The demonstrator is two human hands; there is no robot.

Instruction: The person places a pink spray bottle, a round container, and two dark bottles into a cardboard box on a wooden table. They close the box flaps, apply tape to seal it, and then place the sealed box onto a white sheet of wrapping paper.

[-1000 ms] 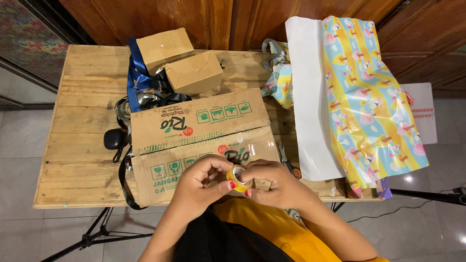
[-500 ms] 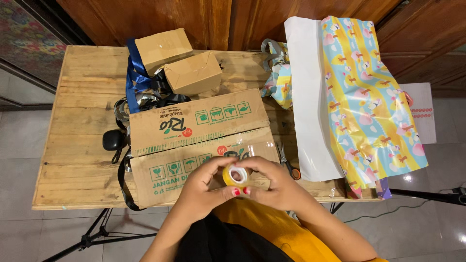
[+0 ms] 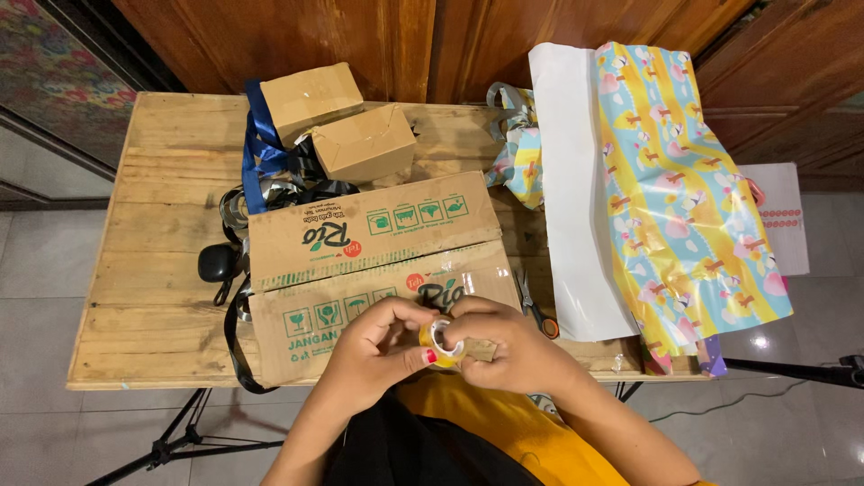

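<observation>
At the near edge of the worktop (image 3: 153, 270), both hands meet over a small tape roll (image 3: 439, 342). The left hand (image 3: 378, 346) curls around its left side, thumb pressed to the rim, fingers bent above; the right hand (image 3: 508, 346) closes on its right side, fingers folded over it. The roll sits between them, a yellow ring with a pale core, held just above the flattened carton (image 3: 378, 261). That carton is brown corrugated card with green and red print, glossy tape along its seam. Behind it stand two small plain card boxes (image 3: 337, 117) beside blue ribbon (image 3: 256, 148). Scissors (image 3: 535, 310) with orange handles lie just right of the carton. Farther right, wrapping paper (image 3: 675, 198) drapes off the worktop, white-backed, patterned in blue, yellow and pink. Rough wooden planks form the worktop.
</observation>
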